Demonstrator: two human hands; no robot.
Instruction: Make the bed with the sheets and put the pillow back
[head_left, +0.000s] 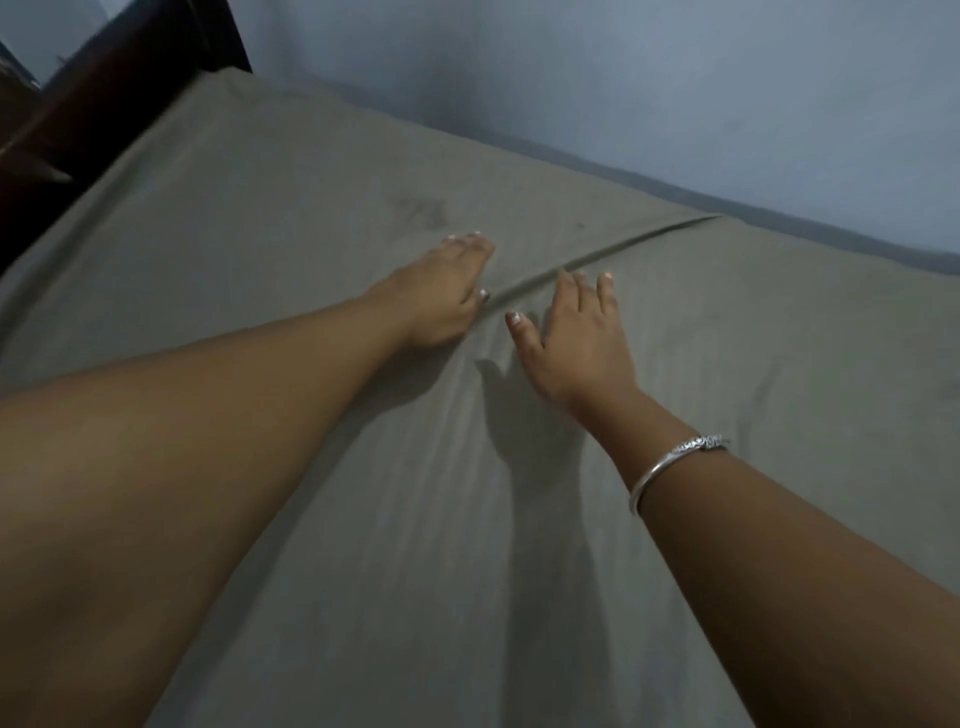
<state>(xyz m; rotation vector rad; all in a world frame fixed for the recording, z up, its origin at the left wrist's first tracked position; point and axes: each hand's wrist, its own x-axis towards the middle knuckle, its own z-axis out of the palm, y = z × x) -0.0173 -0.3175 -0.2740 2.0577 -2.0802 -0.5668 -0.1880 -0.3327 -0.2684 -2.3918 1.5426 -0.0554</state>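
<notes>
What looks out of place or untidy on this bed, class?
One long fold crosses the sheet, running from between the left hand and right hand to the wall-side edge, while the rest lies mostly flat. A faint dark smudge marks the sheet beyond the left hand.

Non-task items: wall, wooden panel, bangle.
The wall (623, 78) is painted a plain blue-grey and fills the upper and right part of the view, with a darker band running along its lower edge. A dark brown wooden panel (104, 93) stands in the upper left corner, tilted in the view, its far end meeting the wall. A silver bangle (675, 451) lies at lower right; most of the band is smooth, with a patterned section on its upper side.
</notes>
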